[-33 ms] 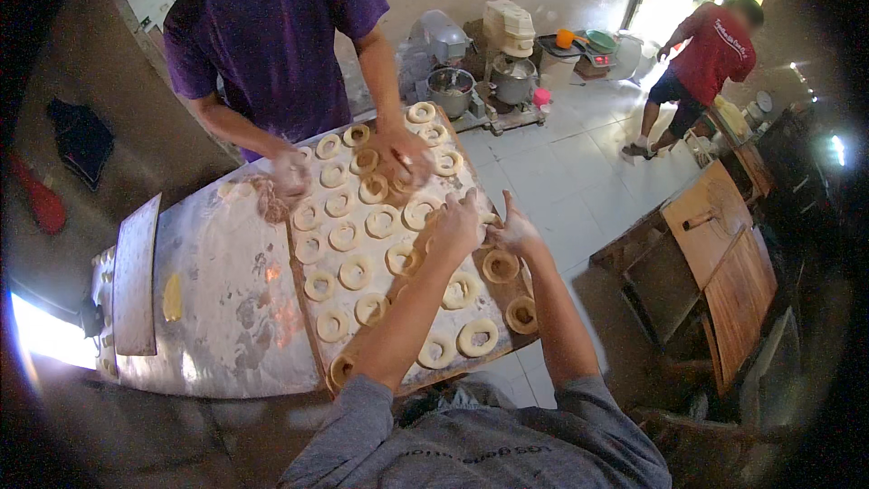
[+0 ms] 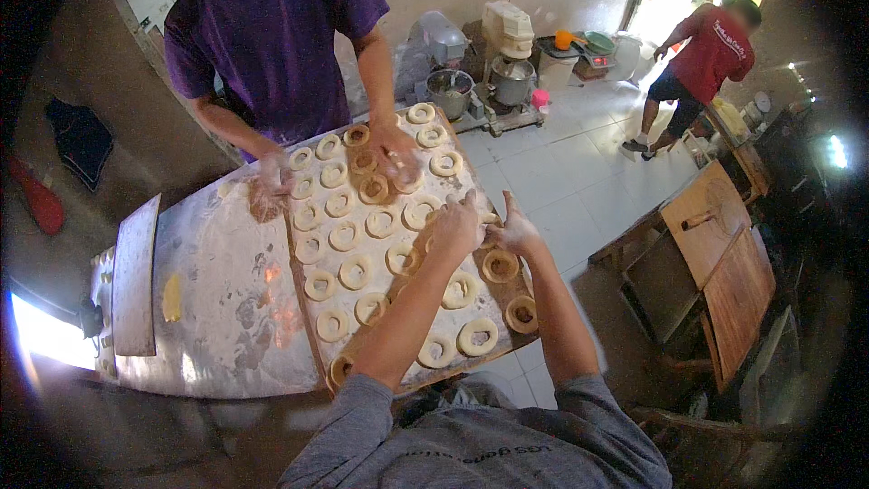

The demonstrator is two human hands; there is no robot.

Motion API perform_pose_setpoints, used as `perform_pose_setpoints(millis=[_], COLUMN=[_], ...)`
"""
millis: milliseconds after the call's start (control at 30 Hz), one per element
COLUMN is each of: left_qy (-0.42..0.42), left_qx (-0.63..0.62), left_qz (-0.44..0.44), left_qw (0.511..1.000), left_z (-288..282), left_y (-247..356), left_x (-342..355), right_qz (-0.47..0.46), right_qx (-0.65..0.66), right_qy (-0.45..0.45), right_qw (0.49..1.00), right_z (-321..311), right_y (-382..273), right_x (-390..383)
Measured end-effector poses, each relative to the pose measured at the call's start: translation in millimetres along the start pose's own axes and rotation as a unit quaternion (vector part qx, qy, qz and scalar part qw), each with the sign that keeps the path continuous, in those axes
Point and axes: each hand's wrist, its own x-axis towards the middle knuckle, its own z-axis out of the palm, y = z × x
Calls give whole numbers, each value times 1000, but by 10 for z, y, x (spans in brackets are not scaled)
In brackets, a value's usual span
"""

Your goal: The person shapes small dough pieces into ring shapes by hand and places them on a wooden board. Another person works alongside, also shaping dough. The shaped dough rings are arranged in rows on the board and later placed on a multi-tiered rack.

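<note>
Flour-dusted, my left hand (image 2: pixel 460 222) and my right hand (image 2: pixel 514 230) meet above the right side of a floured wooden board (image 2: pixel 367 249). Both are closed on a small pale piece of dough (image 2: pixel 489 217), mostly hidden by my fingers. One finger of the right hand points upward. Rows of dough rings (image 2: pixel 382 221) cover the board beneath and around my forearms. A larger dough ring (image 2: pixel 478 337) lies near the board's front edge.
Across the table, a person in a purple shirt (image 2: pixel 272 45) has one hand (image 2: pixel 396 156) over the rings and another (image 2: pixel 272 183) at the board's left edge. A yellow dough scrap (image 2: pixel 172 297) lies on the floured tabletop (image 2: pixel 226 308). Mixers (image 2: pixel 512 72) stand behind; another person (image 2: pixel 706 54) bends far right.
The co-worker's hands have shifted slightly to the left, baring more rings near the board's left edge. My own hands have hardly moved.
</note>
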Motion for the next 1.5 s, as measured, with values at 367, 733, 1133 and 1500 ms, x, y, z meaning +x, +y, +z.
perform_pose_setpoints(millis=[367,733,1133,1500], left_qy=[87,68,103,239], left_qx=[-21,65,70,-165], left_qz=[-23,93,121,-271], left_qw=[996,991,985,918], left_z=[-85,-185,-49,-179], left_y=[-95,-1108,-1035,-2146], left_x=[-306,-1012,-1009,-3391], right_qz=[102,-184,-161,186], right_qx=[11,-158,-144,325], right_qy=[-35,8,-21,114], right_qw=[994,970,976,920], right_z=[-321,-186,-151,-614], right_y=[-462,-1062,-1083,358], right_x=[-350,-877,-1081,-2596])
